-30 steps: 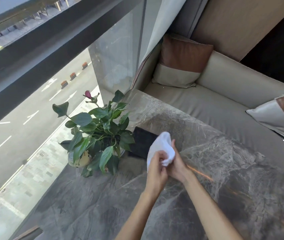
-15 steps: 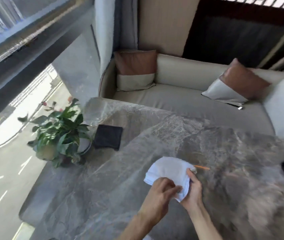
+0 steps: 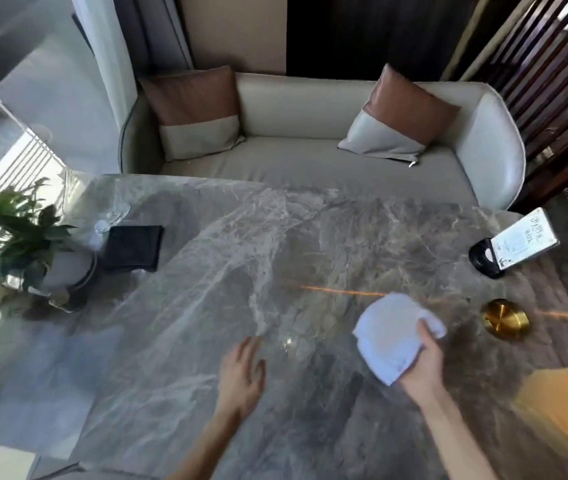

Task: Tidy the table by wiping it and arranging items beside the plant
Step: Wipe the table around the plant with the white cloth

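The folded white cloth [image 3: 393, 337], soft and rumpled, is now gripped by the right hand [image 3: 421, 362] alone, low over the grey veined marble table [image 3: 206, 306]. The left hand [image 3: 241, 372] has let go since half a second ago and hovers beside it, fingers spread open. Right of the cloth stands a round brass dish [image 3: 504, 318], beyond that a glossy sign holder [image 3: 514, 244]. Far left of the cloth, a square black napkin [image 3: 133, 247] lies just beside the leafy potted plant [image 3: 23, 237].

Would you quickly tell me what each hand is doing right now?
Left hand: open, fingers spread, holding nothing.
Right hand: closed on the white cloth.
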Action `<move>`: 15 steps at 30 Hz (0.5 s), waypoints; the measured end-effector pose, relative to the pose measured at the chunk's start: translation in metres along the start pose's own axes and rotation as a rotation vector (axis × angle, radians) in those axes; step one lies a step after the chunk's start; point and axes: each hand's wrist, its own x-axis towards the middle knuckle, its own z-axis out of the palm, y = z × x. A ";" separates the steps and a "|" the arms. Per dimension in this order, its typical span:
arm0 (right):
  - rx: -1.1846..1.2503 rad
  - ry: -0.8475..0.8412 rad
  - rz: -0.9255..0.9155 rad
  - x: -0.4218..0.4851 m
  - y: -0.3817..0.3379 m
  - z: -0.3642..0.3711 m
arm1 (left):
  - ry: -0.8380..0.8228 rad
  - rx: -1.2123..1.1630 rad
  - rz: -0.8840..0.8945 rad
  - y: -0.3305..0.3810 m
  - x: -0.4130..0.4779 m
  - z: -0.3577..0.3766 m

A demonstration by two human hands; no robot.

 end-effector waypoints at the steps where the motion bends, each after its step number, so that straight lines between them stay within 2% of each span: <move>1: -0.078 0.006 -0.059 0.014 -0.015 0.003 | -0.007 0.084 -0.102 -0.018 0.015 -0.003; 4: -0.350 0.113 -0.219 0.063 -0.032 0.020 | 0.007 0.301 -0.272 -0.065 0.060 -0.007; 7: -0.624 0.074 -0.292 0.118 -0.023 0.040 | 0.092 0.344 -0.334 -0.097 0.101 -0.002; 11: -1.071 0.118 -0.291 0.189 0.011 0.048 | 0.171 0.366 -0.287 -0.124 0.124 0.015; 15: -1.169 0.068 -0.415 0.224 0.032 0.037 | 0.202 0.395 -0.182 -0.141 0.120 0.031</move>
